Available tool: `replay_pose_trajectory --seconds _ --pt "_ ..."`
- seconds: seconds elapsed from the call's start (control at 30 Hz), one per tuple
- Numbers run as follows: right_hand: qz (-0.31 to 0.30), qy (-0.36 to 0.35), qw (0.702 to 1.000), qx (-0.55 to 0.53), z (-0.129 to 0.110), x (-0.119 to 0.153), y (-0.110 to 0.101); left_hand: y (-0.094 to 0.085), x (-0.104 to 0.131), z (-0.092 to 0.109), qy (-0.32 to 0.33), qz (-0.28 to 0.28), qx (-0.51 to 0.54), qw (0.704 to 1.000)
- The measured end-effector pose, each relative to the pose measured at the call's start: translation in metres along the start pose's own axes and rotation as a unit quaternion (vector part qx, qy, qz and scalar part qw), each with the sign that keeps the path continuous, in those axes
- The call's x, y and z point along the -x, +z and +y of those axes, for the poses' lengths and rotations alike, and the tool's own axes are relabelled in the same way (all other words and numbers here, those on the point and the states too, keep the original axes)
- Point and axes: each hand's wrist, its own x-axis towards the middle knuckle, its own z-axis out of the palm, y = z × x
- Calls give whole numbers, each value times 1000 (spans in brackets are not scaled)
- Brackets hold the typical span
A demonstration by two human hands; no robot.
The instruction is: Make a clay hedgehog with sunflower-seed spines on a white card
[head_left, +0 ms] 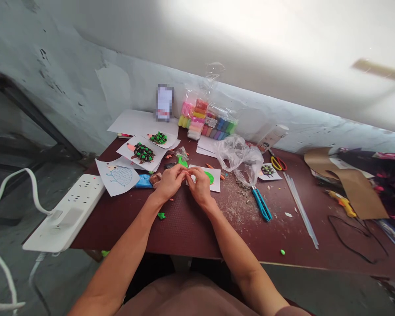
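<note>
My left hand [171,180] and my right hand [199,184] meet fingertip to fingertip above the dark red table [184,224]. Their fingers are pinched together, and whatever lies between them is too small or hidden to name. Partly under my right hand is a white card [216,186] with a flat patch of green clay [210,177] on it. Just beyond my left fingers sits a lump of green clay [182,161] in clear wrapping. Brown clay [156,179] and a blue packet [143,181] lie left of my left hand. A green scrap [161,215] rests nearer me.
Clay hedgehog pictures [142,152] and a blue hedgehog drawing [121,176] lie at left, beside a power strip [73,206]. Coloured clay packs [213,125] stand at the wall. To the right are a plastic bag [240,156], teal-handled cutters [262,204], scissors [278,163], glue sticks [301,210] and a glue gun [344,203].
</note>
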Motion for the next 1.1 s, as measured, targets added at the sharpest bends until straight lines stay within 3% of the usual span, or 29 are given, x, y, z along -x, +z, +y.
replay_pose_trajectory --seconds 0.1,0.27,0.53,0.67,0.87,1.1 --pt "11 -19 1000 21 -3 1 0 0 0 -1 7 -3 22 1000" --pt "-9 -14 999 38 -6 1 0 -7 0 -2 21 -1 -43 999" --pt "-7 -21 998 -64 -2 -1 -4 -5 0 -2 12 13 -71 997" --pt "-2 -4 998 -64 -2 1 -2 -4 0 -4 9 -2 -81 997" --pt "3 17 995 -94 0 0 -3 -6 0 -2 2 -36 -17 999" --pt "-60 5 992 -109 4 -6 -11 -8 3 2 -17 -51 49 997"
